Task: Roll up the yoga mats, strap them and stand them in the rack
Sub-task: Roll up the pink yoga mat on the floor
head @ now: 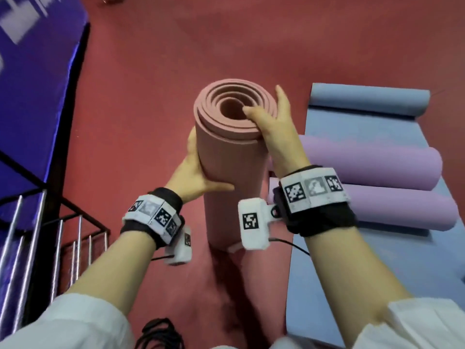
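Right hand (274, 119): grips the top rim of the pink yoga mat (226, 159), with the thumb hooked into the spiral and the fingers running up the outer wall.
Left hand (198, 170): wrapped round the side of the same roll lower down. The thumb lies across the front; the fingers are hidden behind.
Both wrists carry marker bands.

Pink yoga mat: fully rolled, held upright between the hands, bottom end on or just above the red floor (151, 96). No strap is visible round it. A small pale piece at its foot is too unclear to identify.

Outward, right: a blue mat (327, 273) lies mostly flat on the floor, rolled only at its far end. Two rolls lie side by side on it, the farther purple roll (377, 162) and the nearer purple roll (390, 210). No straps are visible on them.
Outward, left: rack (63, 235), metal bars, near the pink roll. No mat is visible in the part shown.
Bottom edge: a bundle of black straps (161, 333).

Progress (judgement): three of the four mats are rolled. Strapping appears not yet done, and nothing is racked. The blue mat needs finishing.

Count: 1 pink mat, 2 purple, 1 blue; 1 rack. The strap count cannot be read.
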A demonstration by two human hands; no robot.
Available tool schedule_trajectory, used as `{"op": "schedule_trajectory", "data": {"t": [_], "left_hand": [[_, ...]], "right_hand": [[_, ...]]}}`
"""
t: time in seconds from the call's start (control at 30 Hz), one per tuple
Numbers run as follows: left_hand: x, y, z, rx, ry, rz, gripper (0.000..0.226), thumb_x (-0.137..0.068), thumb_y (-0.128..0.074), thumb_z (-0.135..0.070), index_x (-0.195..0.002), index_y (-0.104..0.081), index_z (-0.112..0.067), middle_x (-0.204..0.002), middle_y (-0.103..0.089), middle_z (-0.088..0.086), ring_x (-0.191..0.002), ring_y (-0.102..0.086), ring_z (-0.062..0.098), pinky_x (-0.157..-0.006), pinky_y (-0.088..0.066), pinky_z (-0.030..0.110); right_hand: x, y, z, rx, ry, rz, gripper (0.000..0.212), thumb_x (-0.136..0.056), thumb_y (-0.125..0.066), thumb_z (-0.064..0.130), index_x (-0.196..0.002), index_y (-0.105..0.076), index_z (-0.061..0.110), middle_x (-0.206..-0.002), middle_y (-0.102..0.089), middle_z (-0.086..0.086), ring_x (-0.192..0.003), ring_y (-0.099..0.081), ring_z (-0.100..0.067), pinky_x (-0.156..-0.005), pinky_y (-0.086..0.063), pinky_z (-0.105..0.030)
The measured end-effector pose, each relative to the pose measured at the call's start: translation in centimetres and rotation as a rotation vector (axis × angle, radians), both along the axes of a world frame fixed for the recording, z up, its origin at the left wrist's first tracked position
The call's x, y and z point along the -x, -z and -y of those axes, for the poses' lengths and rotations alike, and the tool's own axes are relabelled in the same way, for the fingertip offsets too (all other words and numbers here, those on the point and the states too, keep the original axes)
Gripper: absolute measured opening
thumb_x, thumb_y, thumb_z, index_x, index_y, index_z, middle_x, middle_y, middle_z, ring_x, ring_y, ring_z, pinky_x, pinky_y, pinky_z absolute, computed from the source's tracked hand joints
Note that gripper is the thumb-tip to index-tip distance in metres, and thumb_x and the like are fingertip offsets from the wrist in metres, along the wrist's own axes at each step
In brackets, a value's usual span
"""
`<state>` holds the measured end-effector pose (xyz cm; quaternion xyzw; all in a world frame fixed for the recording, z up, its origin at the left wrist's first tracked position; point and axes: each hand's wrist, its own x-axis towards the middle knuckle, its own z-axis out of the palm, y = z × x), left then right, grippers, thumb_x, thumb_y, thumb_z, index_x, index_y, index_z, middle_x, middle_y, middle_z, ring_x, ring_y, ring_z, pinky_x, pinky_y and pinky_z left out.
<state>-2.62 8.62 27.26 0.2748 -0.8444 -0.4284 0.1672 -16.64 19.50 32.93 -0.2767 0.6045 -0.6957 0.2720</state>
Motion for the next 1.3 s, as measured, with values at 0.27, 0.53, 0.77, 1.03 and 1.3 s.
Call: {"op": "schedule_trajectory", "data": {"t": [0.27, 0.53, 0.77, 1.03, 1.3], "left_hand": [[-1.7, -4.1, -0.3, -0.109, 0.077, -0.052, 0.117, -0.048, -0.072, -0.072, -0.144, -0.016, -0.034, -0.132, -0.051, -0.015, -0.118, -0.051, -0.001, -0.106, -0.041, 0.038], [-3.7, -6.4, -0.2, -0.490, -0.082, -0.218, 0.079, -0.067, -0.043, -0.075, -0.131, -0.054, -0.031, -0.120, -0.066, -0.008, -0.115, -0.058, 0.012, -0.092, -0.042, 0.035], [-3.5, -6.9, -0.8, -0.406, -0.237, -0.252, 0.062, -0.046, -0.048, -0.069, -0.090, -0.065, -0.029, -0.075, -0.066, -0.011, -0.068, -0.058, 0.006, -0.071, -0.043, 0.027], [-10.6, -8.0, 1.4, -0.473, -0.196, -0.119, 0.036, -0.075, -0.059, -0.053, -0.101, -0.065, -0.029, -0.093, -0.069, -0.004, -0.084, -0.067, 0.018, -0.076, -0.053, 0.039], [-19.3, -5.3, 0.7, -0.558, -0.457, -0.440, 0.042, -0.089, -0.023, -0.043, -0.077, -0.059, -0.024, -0.075, -0.063, 0.001, -0.074, -0.064, 0.021, -0.071, -0.055, 0.044]], "right_hand": [[-1.4, -1.3, -0.8, 0.106, -0.011, -0.062, 0.058, -0.068, -0.065, 0.030, -0.121, -0.051, 0.011, -0.117, -0.065, -0.004, -0.112, -0.060, -0.016, -0.103, -0.044, -0.041], [-3.6, -1.5, 2.0, 0.097, -0.069, 0.009, 0.046, -0.083, -0.060, 0.037, -0.122, -0.047, 0.016, -0.114, -0.060, -0.004, -0.101, -0.060, -0.013, -0.096, -0.047, -0.034], [-1.8, 1.6, 0.9, 0.139, -0.278, -0.058, 0.087, -0.073, -0.068, 0.061, -0.139, -0.039, 0.011, -0.136, -0.053, -0.001, -0.126, -0.050, -0.011, -0.110, -0.037, -0.037], [-6.3, 5.3, 2.8, -0.089, -0.419, -0.701, 0.128, -0.049, -0.083, 0.054, -0.147, -0.004, 0.028, -0.147, -0.034, 0.000, -0.129, -0.043, -0.016, -0.105, -0.039, -0.043], [-13.9, 2.2, 3.6, -0.092, -0.415, -1.026, 0.122, -0.044, -0.078, 0.067, -0.145, -0.021, 0.030, -0.128, -0.050, -0.006, -0.114, -0.050, -0.023, -0.090, -0.041, -0.036]]}}
